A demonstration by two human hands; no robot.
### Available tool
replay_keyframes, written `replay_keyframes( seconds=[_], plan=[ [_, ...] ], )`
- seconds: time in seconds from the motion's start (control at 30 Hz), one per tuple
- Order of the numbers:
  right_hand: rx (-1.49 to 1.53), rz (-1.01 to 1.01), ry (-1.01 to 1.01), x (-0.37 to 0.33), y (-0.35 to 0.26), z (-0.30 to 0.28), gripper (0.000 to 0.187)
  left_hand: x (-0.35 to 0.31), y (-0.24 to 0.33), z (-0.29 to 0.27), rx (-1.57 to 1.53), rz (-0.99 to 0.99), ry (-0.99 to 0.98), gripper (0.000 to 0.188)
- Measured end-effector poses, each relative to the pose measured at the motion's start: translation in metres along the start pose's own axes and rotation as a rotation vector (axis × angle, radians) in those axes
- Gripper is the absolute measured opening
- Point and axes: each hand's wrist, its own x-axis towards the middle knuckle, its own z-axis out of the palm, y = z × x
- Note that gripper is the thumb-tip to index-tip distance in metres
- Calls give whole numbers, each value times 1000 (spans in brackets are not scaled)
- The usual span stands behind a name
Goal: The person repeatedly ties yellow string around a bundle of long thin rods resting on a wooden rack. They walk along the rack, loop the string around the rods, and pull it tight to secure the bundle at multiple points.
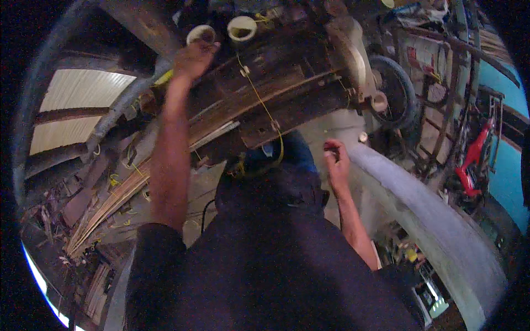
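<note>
At the far left of the bench, my left hand (193, 59) is at a pale round cup (192, 36) with a dark hollow, its fingers curled over the near rim. The light is dim and the fingertips partly vanish into the shadow. A second pale round cup (250, 24) stands to its right. Yellow cord (255, 91) runs from near that cup across the dark wooden bench (221, 102) towards me. My right hand (338, 164) hangs off the bench on the right, fingers curled in towards the thumb. What they hold, if anything, is too small to name.
A dark wheel (409, 91) and a pale curved machine part (359, 55) stand at the bench's right end. The broad grey curved surface (425, 204) passes beside my right forearm. Long wooden strips (118, 204) lie at left. A red metal part (475, 157) is far right.
</note>
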Motion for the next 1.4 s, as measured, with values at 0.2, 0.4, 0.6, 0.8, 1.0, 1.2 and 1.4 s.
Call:
replay_keyframes(
  seconds=[0.2,0.4,0.6,0.8,1.0,1.2,1.4],
  plan=[
    [276,365,-104,39,-25,-42,41,-24,108,-32,-175,228,199,40],
    [-594,-610,-385,120,-124,-83,11,-66,221,62,-155,238,-185,30],
    [-525,-1337,-1100,164,-289,3,17,-63,242,68,17,143,13,29],
    [-1505,-831,-916,333,-226,55,39,-50,254,65,77,235,123,33],
    [-198,-715,-888,183,-178,-38,14,-60,234,79,77,140,53,30],
    [-473,-599,-979,140,-68,-19,19,-16,267,1,-951,146,-58,38],
    [-666,-727,-1033,159,-84,-23,27,80,246,16,-1006,94,66,21]
  ],
)
